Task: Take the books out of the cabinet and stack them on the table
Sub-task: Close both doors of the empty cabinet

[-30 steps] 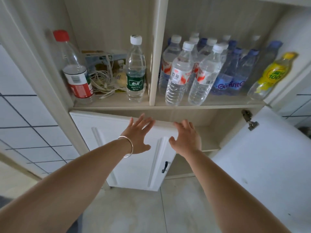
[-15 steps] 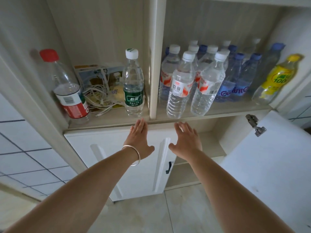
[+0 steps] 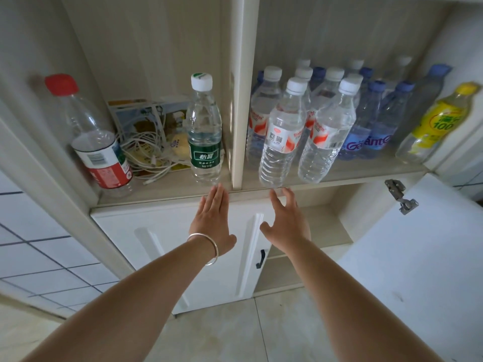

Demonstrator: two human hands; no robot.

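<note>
Now both hands, left hand (image 3: 212, 220) and right hand (image 3: 287, 220), flat-fingered, empty, before the cabinet (image 3: 239, 100).

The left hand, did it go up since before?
Yes. The left hand has risen toward the shelf edge: earlier its fingertips lay on the white door below it; now they reach the edge, under the green-label bottle.

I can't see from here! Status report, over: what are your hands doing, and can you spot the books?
Left hand and right hand open, holding nothing, below the bottle shelf. No books visible. Lower right door open, left door shut.
</note>
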